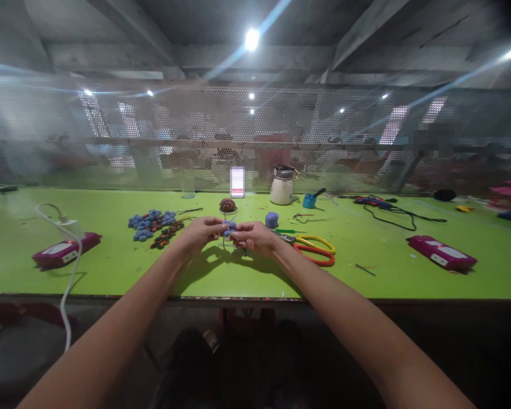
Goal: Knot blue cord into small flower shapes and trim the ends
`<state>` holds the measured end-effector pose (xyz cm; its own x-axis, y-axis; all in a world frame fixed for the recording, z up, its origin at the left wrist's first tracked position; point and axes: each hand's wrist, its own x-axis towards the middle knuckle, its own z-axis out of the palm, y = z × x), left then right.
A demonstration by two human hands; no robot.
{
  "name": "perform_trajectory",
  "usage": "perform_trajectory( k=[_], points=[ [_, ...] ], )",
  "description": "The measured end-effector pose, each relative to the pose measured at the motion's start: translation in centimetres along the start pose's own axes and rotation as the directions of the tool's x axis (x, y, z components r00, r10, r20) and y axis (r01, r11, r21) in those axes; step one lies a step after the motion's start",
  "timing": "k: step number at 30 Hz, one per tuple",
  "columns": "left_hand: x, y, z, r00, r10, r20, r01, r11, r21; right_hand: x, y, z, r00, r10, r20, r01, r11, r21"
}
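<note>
Between my two hands, just above the green table, is a small blue crochet flower with yarn ends hanging from it. My left hand pinches its left side, and my right hand grips the right side with closed fingers. Beyond my right hand sits a ball of blue yarn. A brown yarn ball lies farther back. To the left is a pile of blue crochet flowers beside dark orange-and-black ones. Scissors with red and yellow handles lie by my right wrist.
Purple power sockets stand at the left and right, a white cable running off the left one. Along the back are a lit phone, a cream jug and a blue pot. Dark cords lie at right.
</note>
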<state>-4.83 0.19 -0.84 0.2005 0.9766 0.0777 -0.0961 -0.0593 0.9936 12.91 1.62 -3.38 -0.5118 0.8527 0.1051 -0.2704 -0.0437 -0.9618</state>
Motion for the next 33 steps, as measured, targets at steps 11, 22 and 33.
perform_trajectory(
  k=[11,22,33],
  points=[
    [0.6,-1.3,0.0,0.998,-0.059,-0.012,0.056,0.977,-0.205,0.5,1.0,-0.7,0.993,-0.114,0.043,0.121,0.956,-0.268],
    [-0.3,-1.3,0.4,0.997,-0.070,-0.011,0.066,0.977,-0.202,-0.1,0.5,-0.5,0.996,-0.049,0.075,0.060,0.986,-0.155],
    [-0.5,-1.4,0.2,0.988,-0.096,0.120,0.113,0.983,-0.145,0.8,1.4,-1.2,0.996,-0.084,-0.024,0.080,0.984,-0.156]
  ],
)
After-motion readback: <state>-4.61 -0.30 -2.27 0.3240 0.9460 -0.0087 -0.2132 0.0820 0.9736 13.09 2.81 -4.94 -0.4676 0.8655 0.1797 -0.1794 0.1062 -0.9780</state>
